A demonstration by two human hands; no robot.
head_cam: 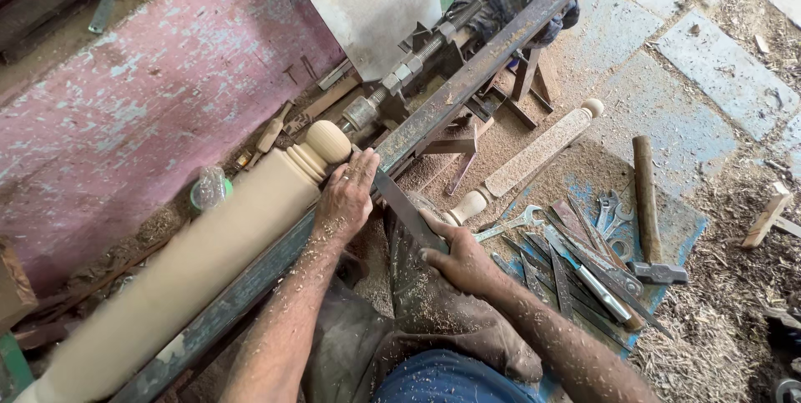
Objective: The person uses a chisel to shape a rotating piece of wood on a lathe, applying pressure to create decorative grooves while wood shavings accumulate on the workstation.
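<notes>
Turned wooden post (192, 261) on lathe, long axis lower-left to upper-right; left hand (345, 198) pins flat chisel (406, 211) on tool rest (467, 78) beside ball end, right hand (460, 259) closed round handle end (blade tip hidden)

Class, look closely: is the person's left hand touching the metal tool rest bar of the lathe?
Touching. The head view shows the left hand lying flat on the metal tool rest bar, fingers pressing the chisel against it.

A woodturning workshop, as we see it.
We find a lathe (417, 57), chisels (576, 274), a hammer (649, 211) and sawdust (709, 345) across the floor.
</notes>
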